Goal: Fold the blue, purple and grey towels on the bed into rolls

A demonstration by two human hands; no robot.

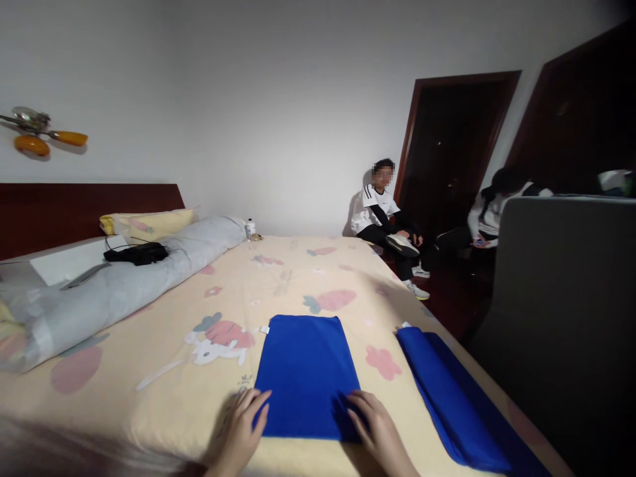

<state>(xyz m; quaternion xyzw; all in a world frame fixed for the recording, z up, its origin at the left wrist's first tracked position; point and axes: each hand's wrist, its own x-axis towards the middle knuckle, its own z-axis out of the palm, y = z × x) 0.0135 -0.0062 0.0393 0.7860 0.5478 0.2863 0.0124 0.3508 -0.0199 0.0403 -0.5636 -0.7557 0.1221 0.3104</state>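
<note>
A blue cloth (307, 374) lies flat on the bed (173, 397), with a small white tag at its far left corner. At its near left edge is my left hand (244, 421), fingers apart and touching the cloth's side. My right hand (376, 424) rests at the near right edge, its fingers spread with the tips on or beside the fabric. Neither hand grips anything visible. Farther right, a second blue cloth (447, 397), folded over in layers, lies along the bed's right side.
A grey bolster-like roll (124, 285) with a black item (136, 253) lies at the left. A small white bottle (250, 228) stands at the far edge. Two people (380, 212) sit beyond the right side, behind a dark grey panel (561, 318).
</note>
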